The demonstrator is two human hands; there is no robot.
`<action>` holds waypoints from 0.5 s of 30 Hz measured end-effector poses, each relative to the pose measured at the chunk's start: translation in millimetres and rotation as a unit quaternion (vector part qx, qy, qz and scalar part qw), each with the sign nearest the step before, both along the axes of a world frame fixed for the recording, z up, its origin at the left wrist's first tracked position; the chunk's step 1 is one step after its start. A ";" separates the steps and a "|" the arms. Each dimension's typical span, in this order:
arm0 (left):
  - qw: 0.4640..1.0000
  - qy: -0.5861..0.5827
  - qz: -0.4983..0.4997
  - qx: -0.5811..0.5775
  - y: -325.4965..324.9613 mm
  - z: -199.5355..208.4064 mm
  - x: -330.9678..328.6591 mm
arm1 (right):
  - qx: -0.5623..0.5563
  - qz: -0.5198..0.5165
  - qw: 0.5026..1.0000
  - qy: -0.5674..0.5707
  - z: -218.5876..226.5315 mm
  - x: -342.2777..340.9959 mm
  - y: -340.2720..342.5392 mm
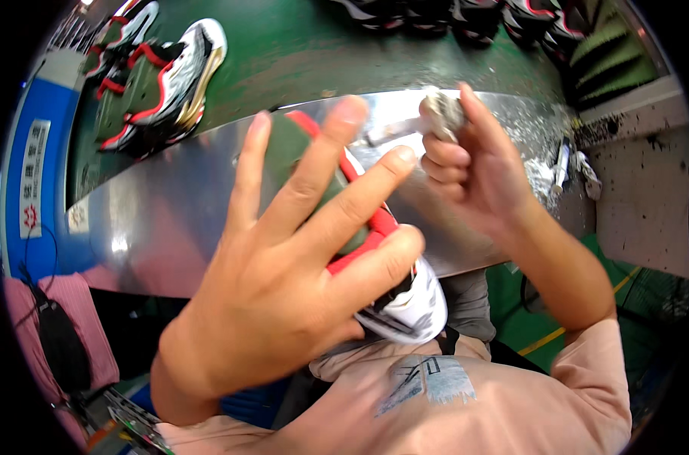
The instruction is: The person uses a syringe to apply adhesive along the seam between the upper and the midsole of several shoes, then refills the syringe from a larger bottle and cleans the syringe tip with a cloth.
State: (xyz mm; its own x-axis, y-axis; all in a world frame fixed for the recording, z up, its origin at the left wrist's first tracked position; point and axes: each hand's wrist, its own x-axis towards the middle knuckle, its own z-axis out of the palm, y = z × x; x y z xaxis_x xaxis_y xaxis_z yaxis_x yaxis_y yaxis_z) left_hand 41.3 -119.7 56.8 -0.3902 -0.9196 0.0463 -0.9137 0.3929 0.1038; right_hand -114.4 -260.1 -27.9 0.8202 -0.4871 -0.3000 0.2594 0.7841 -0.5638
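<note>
My left hand (257,303) is spread out, back of the hand up and fingers apart, over a sneaker (419,311). The sneaker has a white toe pointing toward me and red lining. A dark green block, like a shoe last (284,144), sticks out of its opening. Whether my palm or thumb touches the sneaker is hidden. Off to the right, my right hand (484,171) is raised above the metal tabletop, closed round a crumpled greyish-beige wad (441,114). It could be cloth or a lump of soft material; I cannot tell.
A shiny metal tabletop (170,205) lies before me, with pale scraps on its right part. A tube-like white object (561,165) lies there. Beyond is a green surface (299,53) with sneakers at left (181,83) and a row of shoes (473,19) at the back. A beige panel (640,189) stands at right.
</note>
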 end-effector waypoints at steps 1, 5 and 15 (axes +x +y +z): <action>0.997 0.026 -0.019 -0.074 3.3 -10.9 12.3 | -0.032 0.046 0.998 0.009 4.9 17.0 -4.0; 0.966 0.065 -0.002 -0.249 56.0 -41.3 34.2 | -0.148 0.197 0.966 0.073 38.0 58.1 13.8; 0.924 0.050 0.131 -0.357 99.6 -79.8 -27.4 | -0.318 0.212 0.908 0.175 93.8 -21.1 31.6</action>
